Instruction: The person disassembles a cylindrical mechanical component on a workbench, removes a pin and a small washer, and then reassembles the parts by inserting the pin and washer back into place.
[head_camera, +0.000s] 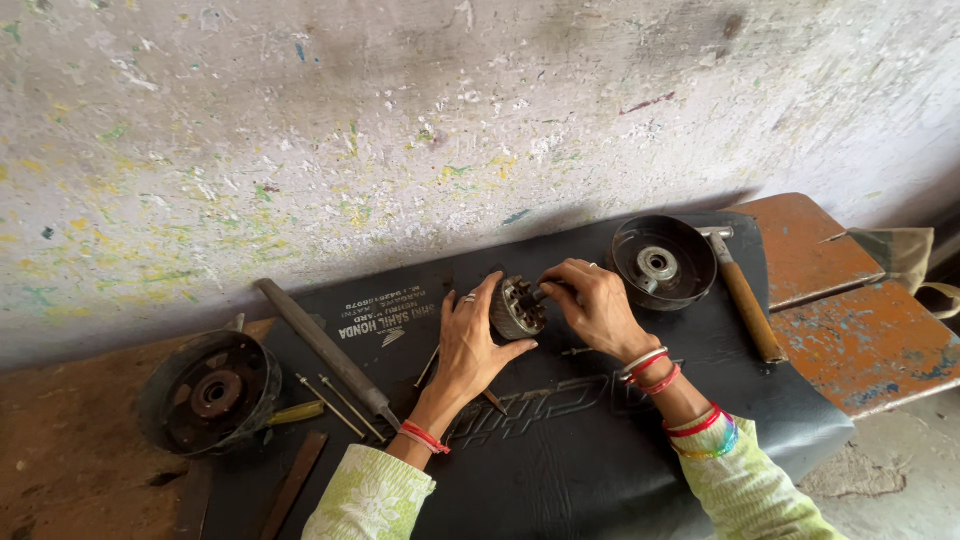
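Paint-flecked pale wall (300, 130) behind rusty bench (860, 330).

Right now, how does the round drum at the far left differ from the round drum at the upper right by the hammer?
The left drum rests partly on the bare brown bench, tilted toward the camera; the right drum lies flat on the black mat. The left drum's hub is dark and rusty; the right drum's hub is bright silver. A yellow-handled screwdriver lies against the left drum; a wooden-handled hammer lies beside the right one. Both are dark, round, open-faced and untouched by either hand.
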